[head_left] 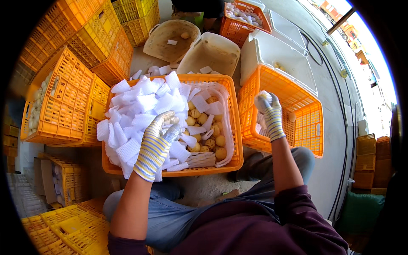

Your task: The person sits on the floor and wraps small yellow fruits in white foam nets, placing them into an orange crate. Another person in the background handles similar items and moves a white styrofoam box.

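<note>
Striped work gloves cover both hands. My left hand (156, 146) rests over a heap of white foam net sleeves (135, 104), its thumb apart from the fingers and nothing visible between them. The heap fills the left side of an orange plastic crate (237, 140) in front of me. On that crate's right side lie round yellow fruits (220, 141), some with dark stripes, among loose sleeves. My right hand (273, 117) is closed on a round fruit in a white foam sleeve (262, 100). It hangs over a second orange crate (304, 91), where a pale round fruit (292, 117) shows.
Stacked orange and yellow crates (91, 36) rise at the left. Two worn, pale tubs (216, 53) stand beyond the front crate, with a white foam box (272, 49) beside them. Farther back is a red-orange crate of wrapped fruit (250, 25). Black cables (329, 80) cross the floor at right.
</note>
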`<state>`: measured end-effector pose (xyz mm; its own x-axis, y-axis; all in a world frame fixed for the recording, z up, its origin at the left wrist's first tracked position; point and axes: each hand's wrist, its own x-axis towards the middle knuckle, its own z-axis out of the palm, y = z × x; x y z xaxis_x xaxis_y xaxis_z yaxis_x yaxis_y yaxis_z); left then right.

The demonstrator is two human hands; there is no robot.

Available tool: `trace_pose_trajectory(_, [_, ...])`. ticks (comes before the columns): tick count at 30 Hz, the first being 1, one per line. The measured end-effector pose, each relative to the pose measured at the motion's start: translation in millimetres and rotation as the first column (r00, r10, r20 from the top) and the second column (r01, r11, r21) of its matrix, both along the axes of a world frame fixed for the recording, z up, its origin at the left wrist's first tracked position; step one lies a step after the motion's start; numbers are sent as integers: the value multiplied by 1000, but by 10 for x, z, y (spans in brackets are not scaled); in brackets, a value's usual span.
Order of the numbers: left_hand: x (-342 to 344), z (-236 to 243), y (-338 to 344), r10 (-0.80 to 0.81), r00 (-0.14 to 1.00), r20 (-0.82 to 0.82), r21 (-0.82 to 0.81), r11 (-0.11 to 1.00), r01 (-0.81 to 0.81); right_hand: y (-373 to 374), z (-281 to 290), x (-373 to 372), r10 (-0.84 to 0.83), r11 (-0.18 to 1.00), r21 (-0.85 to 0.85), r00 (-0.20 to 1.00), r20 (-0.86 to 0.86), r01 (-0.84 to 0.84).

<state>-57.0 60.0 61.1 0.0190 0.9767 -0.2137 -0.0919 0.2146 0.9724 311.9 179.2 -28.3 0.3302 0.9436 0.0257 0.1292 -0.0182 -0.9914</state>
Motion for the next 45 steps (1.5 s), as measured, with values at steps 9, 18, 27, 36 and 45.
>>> trace_pose_trajectory(9, [-448, 198, 67, 127, 991, 31, 50, 991, -128, -109, -482, 573, 405, 732, -667, 696, 593, 142])
trace_pose_trajectory(18, [-274, 155, 130, 99, 994, 41, 17, 995, -100, -434, -554, -1390, 543, 672, -466, -44, 838, -576])
trace_pose_trajectory(27, [-220, -93, 14, 106, 994, -18, -43, 993, -107, -404, -116, -1145, 771, 632, -488, 557, 309, -603])
trace_pose_trajectory(36, [192, -259, 10, 76, 941, -330, 15, 997, -75, -692, 588, -1484, 721, 651, -316, 693, -28, -690])
trace_pose_trajectory(45, [235, -384, 11, 271, 672, -689, 365, 931, -1, -787, 543, -1749, 625, 775, -167, 778, 62, -609])
